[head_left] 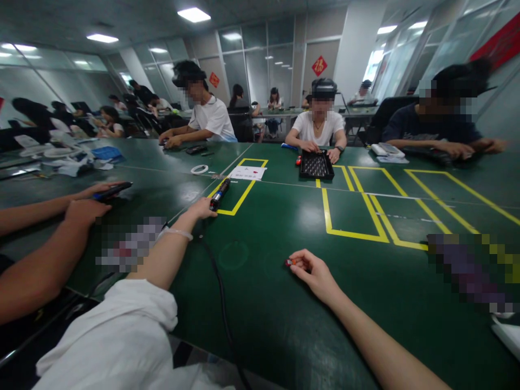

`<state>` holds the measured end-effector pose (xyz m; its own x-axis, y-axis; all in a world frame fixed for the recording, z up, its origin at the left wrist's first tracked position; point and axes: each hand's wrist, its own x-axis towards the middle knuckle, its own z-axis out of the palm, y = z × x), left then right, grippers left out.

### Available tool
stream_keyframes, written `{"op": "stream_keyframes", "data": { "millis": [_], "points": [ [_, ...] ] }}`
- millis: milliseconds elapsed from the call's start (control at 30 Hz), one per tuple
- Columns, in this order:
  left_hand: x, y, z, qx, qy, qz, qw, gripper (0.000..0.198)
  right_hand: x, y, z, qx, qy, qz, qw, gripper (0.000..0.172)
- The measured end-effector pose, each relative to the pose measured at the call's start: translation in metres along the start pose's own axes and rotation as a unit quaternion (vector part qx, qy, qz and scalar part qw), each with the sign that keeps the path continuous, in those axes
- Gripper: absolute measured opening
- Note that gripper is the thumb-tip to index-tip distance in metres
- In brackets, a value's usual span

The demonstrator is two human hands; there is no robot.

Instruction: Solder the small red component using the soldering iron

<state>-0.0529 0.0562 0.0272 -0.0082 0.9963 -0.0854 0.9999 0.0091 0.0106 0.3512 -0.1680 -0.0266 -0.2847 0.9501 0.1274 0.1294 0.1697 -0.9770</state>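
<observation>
My left hand (202,208) reaches out to the yellow-taped area on the green table. Its fingers are closed at the near end of a black cylindrical tool (220,195) with a silvery band, which lies slanted away from me. Nearer to me, my right hand (311,271) rests low over the table top. Its thumb and fingertips pinch a small red and orange object (290,262), too small to name. A printed white sheet (247,173) lies just beyond the cylindrical tool.
A black cable (221,287) runs down over the table's near edge. Yellow tape outlines (357,236) mark the table at right. A person opposite has hands at a black tray (317,165). At left, a co-worker's hands hold a dark tool (112,190). A tape roll (199,169) lies farther back.
</observation>
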Motion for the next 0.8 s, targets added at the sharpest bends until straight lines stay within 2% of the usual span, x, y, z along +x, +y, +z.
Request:
{"op": "stream_keyframes", "data": {
  "millis": [167,333,533,800],
  "points": [
    [0.001,0.002,-0.003,0.002,-0.002,0.012,1.000,0.060,0.000,0.002,0.000,-0.005,0.000,-0.004,1.000,0.018],
    [-0.019,0.028,0.006,0.008,0.031,0.007,0.999,0.061,0.001,0.000,0.000,-0.031,0.011,-0.015,0.999,0.016],
    [-0.076,0.089,0.018,-0.003,0.081,0.034,0.996,0.061,0.001,-0.002,0.001,-0.042,0.028,-0.015,0.999,0.015],
    [-0.157,0.177,0.019,-0.019,0.093,0.142,0.985,0.062,0.004,0.003,-0.003,-0.056,0.074,-0.020,0.996,0.018]
  ]
}}
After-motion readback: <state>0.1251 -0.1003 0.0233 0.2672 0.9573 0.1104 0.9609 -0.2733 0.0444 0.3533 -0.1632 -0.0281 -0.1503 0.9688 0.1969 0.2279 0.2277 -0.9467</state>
